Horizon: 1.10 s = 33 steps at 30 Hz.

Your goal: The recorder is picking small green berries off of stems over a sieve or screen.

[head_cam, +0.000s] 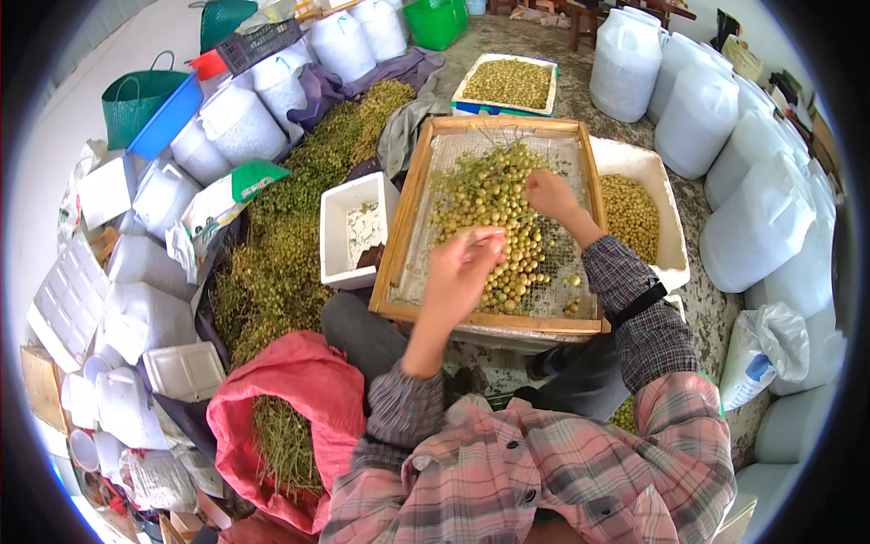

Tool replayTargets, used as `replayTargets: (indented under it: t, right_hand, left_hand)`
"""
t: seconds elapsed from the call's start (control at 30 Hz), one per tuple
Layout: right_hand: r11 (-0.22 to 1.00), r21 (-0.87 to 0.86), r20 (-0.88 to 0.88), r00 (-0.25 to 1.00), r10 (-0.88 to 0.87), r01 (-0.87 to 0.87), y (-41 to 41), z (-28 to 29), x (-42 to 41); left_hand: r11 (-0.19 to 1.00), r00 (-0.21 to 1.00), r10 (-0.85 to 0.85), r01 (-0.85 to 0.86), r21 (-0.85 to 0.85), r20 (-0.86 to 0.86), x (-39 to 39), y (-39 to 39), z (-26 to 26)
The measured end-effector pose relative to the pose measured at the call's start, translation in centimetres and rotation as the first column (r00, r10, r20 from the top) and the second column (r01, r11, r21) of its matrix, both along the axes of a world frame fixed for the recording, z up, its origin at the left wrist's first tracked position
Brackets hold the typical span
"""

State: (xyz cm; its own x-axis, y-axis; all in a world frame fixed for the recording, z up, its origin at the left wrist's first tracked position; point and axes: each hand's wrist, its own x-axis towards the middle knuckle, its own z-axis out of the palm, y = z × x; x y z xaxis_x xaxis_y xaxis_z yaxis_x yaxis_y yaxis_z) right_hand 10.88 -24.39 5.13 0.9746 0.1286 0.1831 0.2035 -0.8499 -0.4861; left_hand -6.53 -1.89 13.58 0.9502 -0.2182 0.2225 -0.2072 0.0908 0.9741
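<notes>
A wood-framed wire-mesh sieve (401, 224) lies before me, carrying a heap of round yellow-green berries (520, 255) with thin stems among them. Over the lower left of the heap is my left hand (469, 262), its fingers curled and blurred; whether they hold anything small is unclear. My right hand (552, 195) is closed in at the heap's right side, with its fingertips hidden from view. Bare stems (499, 136) stick out at the sieve's far end. A few loose berries (572, 280) sit on the mesh near the right corner.
Right of the sieve stands a white foam box (669, 224) of berries; another berry-filled tray (506, 83) is beyond. At left are a small white foam box (333, 231), a heap of stemmed berries (272, 272) and a red sack (292, 367) of stems. White plastic drums (758, 217) line both sides.
</notes>
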Motion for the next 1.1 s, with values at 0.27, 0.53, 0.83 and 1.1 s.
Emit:
replayTargets:
  t: [0.27,0.53,0.83,1.1]
  right_hand:
    - [0.906,-0.424,-0.058,0.998,-0.01,-0.016,-6.8,-4.1,-1.8]
    - [0.983,-0.163,0.309,0.941,0.135,-0.087,-4.9,1.2,-7.0]
    - [0.984,-0.176,0.542,0.832,0.12,-0.028,-2.4,10.5,-11.6]
    - [0.943,-0.249,0.585,0.741,0.328,-0.221,-0.9,14.9,-14.0]
  left_hand:
    - [0.974,0.976,0.077,-0.117,-0.192,-0.205,7.7,-1.4,-1.8]
    - [0.946,0.977,0.186,-0.206,-0.251,-0.099,8.9,5.1,0.3]
    - [0.974,0.996,0.087,-0.091,0.205,0.03,7.9,3.1,-5.6]
    - [0.937,0.801,-0.105,-0.118,0.328,0.59,7.6,-4.8,-2.1]
